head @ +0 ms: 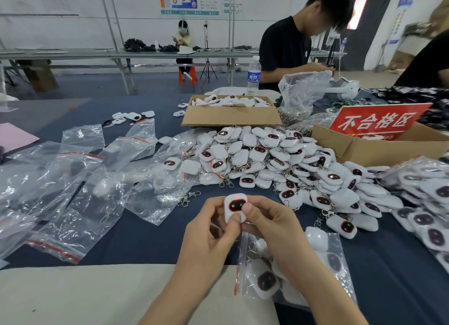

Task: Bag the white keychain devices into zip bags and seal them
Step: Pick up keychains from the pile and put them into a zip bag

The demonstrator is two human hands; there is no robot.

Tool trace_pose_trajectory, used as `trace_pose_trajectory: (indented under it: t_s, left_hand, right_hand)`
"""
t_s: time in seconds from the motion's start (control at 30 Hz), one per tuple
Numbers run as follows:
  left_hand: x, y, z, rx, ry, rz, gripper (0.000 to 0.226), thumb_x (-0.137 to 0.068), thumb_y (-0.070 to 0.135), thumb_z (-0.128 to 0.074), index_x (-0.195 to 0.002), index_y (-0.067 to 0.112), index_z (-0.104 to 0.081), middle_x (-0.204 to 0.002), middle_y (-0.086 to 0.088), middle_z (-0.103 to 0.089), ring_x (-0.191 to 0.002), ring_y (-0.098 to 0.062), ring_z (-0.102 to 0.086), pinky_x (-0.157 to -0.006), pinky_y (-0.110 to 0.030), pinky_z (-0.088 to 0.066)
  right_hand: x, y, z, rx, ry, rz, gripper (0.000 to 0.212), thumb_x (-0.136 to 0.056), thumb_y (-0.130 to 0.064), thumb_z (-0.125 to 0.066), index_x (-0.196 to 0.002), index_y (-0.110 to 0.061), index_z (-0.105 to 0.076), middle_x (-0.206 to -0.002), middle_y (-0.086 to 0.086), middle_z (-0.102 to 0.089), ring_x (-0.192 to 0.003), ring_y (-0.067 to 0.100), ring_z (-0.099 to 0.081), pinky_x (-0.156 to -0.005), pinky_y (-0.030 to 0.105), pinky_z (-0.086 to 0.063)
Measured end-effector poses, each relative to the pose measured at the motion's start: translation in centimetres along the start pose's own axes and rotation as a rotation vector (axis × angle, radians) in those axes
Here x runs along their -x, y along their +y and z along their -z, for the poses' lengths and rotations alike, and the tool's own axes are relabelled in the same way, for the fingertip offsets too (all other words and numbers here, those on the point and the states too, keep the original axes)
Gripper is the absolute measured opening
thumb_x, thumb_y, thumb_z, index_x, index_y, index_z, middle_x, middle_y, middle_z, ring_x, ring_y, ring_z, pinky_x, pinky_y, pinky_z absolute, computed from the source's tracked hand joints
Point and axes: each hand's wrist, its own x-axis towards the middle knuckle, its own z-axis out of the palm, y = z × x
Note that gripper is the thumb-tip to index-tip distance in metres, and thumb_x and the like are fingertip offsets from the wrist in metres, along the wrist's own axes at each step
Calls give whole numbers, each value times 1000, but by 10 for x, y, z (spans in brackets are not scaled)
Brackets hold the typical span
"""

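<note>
Both hands hold one white keychain device (pixel 235 206) upright over the dark table; a red light glows above its black face. My left hand (pixel 211 230) pinches its lower edge with thumb and fingers. My right hand (pixel 264 221) grips its right side, thumb on the black face. Under my right forearm lies a zip bag (pixel 289 273) with several devices inside, its red zip strip at the left edge. A big heap of loose devices (pixel 279 164) covers the table beyond my hands. Empty zip bags (pixel 80 186) lie scattered at the left.
A cardboard box of devices (pixel 230 113) stands at the back. A second box with a red sign (pixel 379 123) is at the right, filled bags (pixel 427 195) below it. A water bottle (pixel 254 75) and a seated person (pixel 289 47) are opposite. A beige cloth (pixel 85 293) covers the near edge.
</note>
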Motion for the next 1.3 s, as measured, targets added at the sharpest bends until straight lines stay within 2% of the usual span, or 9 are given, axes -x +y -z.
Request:
trace_pose_trajectory:
  t_s: [0.17, 0.27, 0.37, 0.43, 0.57, 0.67, 0.93, 1.07, 1.3]
  left_hand:
    - [1, -1, 0, -44, 8, -44, 15, -96, 37, -67, -109, 43, -64, -84, 5, -67, -67, -15, -58, -59, -18, -46]
    - [0, -1, 1, -164, 61, -111, 17, -99, 40, -60, -112, 53, -61, -95, 13, -63, -81, -9, -62, -64, -11, -44]
    - [-1, -2, 3, -343, 124, -189, 28, -101, 44, -47, -122, 61, -54, -102, 19, -48, -89, -5, -58, -69, -13, -44]
    - [1, -3, 3, -406, 138, -241, 33, -100, 42, -42, -128, 56, -54, -106, 19, -43, -90, -4, -55, -71, -15, -44]
    - [2, -3, 3, -389, 189, -284, 18, -99, 33, -53, -115, 41, -59, -109, 22, -49, -89, 0, -58, -72, -19, -46]
    - [2, -1, 4, -373, 201, -289, 16, -96, 26, -58, -107, 37, -62, -106, 21, -51, -86, -1, -59, -70, -22, -46]
    - [-1, -4, 4, -380, 197, -237, 20, -98, 23, -54, -110, 40, -54, -108, 24, -54, -88, -1, -59, -72, -19, -45]
    - [-1, -6, 6, -337, 179, -170, 35, -99, 11, -61, -107, 44, -54, -101, 23, -60, -87, -6, -61, -71, -12, -43]
    - [-2, -6, 6, -292, 151, -146, 28, -101, 21, -59, -106, 48, -55, -96, 24, -65, -89, -1, -63, -71, -9, -43]
  right_hand:
    - [-1, 1, 1, -15, -2, -7, 18, -95, -13, -62, -108, -15, -74, -102, 9, -77, -100, 25, -73, -86, 30, -60]
    - [0, 0, 1, -47, -27, 20, 19, -94, -12, -62, -108, -19, -73, -103, 5, -77, -101, 19, -73, -83, 22, -58]
    - [3, -1, 0, -28, -91, 110, 29, -88, -17, -67, -117, -22, -67, -111, 1, -75, -105, 17, -71, -89, 24, -56]
    - [5, -3, 1, 38, -115, 143, 22, -91, -13, -68, -112, -20, -67, -114, 1, -74, -109, 17, -69, -96, 29, -54]
    - [7, -5, 2, 22, -96, 125, 12, -93, -4, -64, -100, -13, -66, -115, 0, -74, -112, 17, -68, -100, 31, -52]
    - [7, -7, 0, 19, -90, 134, 11, -93, 1, -62, -100, -8, -64, -115, -2, -74, -110, 15, -69, -93, 25, -54]
    - [7, -8, -1, -5, -91, 168, 32, -90, 1, -65, -118, -13, -69, -115, -3, -75, -110, 11, -69, -89, 15, -50]
    - [6, -9, 0, -21, -91, 187, 33, -88, 3, -67, -111, -19, -73, -114, -3, -75, -112, 10, -68, -90, 14, -50]
    - [7, -10, -3, -35, -90, 229, 27, -80, -8, -72, -101, -25, -77, -109, 1, -77, -106, 13, -71, -87, 15, -52]
